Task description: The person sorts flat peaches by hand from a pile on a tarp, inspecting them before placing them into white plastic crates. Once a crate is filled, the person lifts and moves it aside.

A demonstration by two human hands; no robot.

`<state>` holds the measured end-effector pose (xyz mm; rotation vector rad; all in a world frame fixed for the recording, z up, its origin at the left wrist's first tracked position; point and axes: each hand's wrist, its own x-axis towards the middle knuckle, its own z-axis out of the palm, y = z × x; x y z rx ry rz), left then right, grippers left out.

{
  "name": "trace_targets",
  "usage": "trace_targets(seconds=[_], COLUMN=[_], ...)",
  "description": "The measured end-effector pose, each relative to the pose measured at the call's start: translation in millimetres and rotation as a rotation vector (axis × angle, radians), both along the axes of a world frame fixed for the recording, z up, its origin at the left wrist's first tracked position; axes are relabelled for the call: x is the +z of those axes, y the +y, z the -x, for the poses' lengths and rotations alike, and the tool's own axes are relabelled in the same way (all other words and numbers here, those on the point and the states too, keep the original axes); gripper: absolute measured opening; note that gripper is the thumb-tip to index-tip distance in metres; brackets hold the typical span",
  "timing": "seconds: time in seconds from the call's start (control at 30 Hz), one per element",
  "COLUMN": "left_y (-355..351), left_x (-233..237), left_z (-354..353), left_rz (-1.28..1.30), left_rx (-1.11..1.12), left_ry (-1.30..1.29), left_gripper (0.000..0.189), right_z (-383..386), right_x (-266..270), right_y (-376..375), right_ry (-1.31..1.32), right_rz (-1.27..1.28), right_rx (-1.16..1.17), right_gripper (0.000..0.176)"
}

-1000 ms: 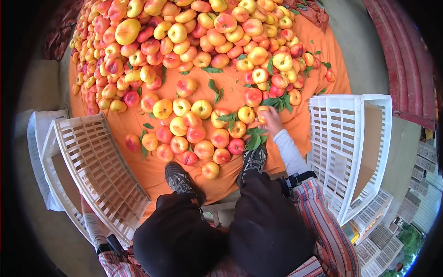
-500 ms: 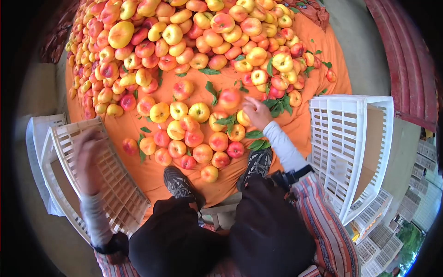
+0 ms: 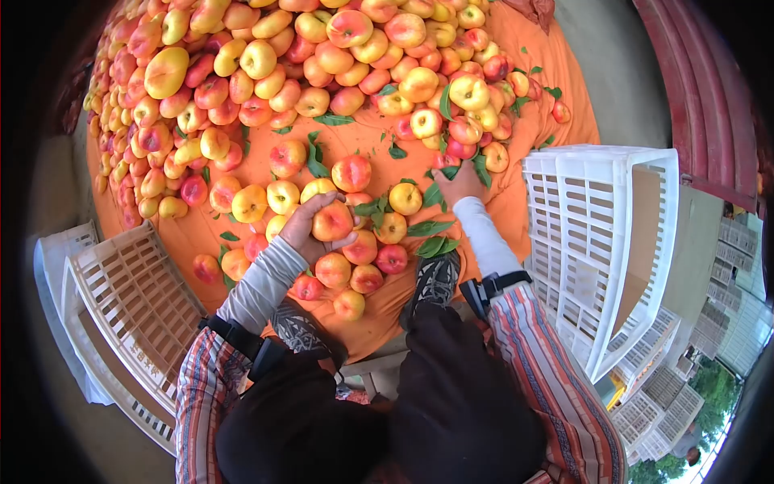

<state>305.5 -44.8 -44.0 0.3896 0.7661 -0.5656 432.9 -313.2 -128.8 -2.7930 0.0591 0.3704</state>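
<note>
My left hand point(image 3: 301, 226) is curled round a red and yellow flat peach point(image 3: 332, 221), above the loose peaches in front of my shoes. Farther right, my right hand point(image 3: 460, 185) reaches to the edge of the pile, with its thumb and fingers closed round a small red peach point(image 3: 446, 160) that they partly hide. Green leaves point(image 3: 434, 195) lie against that hand. Between the hands, single peaches such as a yellow one point(image 3: 405, 198) rest on the orange cloth point(image 3: 367, 143).
A large heap of flat peaches point(image 3: 258, 60) covers the far part of the cloth. White slatted crates stand on their sides at my left point(image 3: 133, 294) and right point(image 3: 592, 242). More crates point(image 3: 657, 415) are stacked at the far right, beyond a dark red corrugated panel point(image 3: 701, 97).
My left hand has swung from over the left crate to the loose peaches and taken one. My right hand has moved forward to the pile's edge and closed on a red peach. The view has shifted.
</note>
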Motion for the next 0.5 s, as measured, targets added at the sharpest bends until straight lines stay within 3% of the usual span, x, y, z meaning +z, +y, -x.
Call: trace_targets(seconds=[0.07, 0.23, 0.3, 0.37, 0.43, 0.5], left_y=[-2.0, 5.0, 5.1, 0.7, -1.9, -4.2], left_x=[5.5, -3.2, -7.1, -9.1, -12.9, -12.7], left_z=[2.0, 13.0, 16.4, 15.3, 15.9, 15.7], left_rz=[-0.047, -0.033, -0.039, -0.043, -0.036, -0.031], left_rx=[-0.032, -0.019, -0.02, -0.011, -0.013, -0.035], left_ry=[0.016, 0.0, -0.01, 0.043, 0.029, 0.0], left_gripper=[0.021, 0.016, 0.016, 0.014, 0.014, 0.014], right_z=[5.0, 33.7, 44.4, 48.4, 42.7, 36.3], right_x=[-22.6, 16.0, 33.0, 59.2, 86.1, 105.0], right_y=[-6.2, -66.9, -91.2, -97.4, -87.5, -55.6], right_ry=[-0.094, 0.254, 0.411, 0.618, 0.62, 0.426], right_rz=[-0.09, 0.095, 0.233, 0.442, 0.464, 0.294], right_rx=[0.146, 0.307, 0.432, 0.711, 0.735, 0.509], right_gripper=[0.04, 0.017, 0.022, 0.026, 0.03, 0.037])
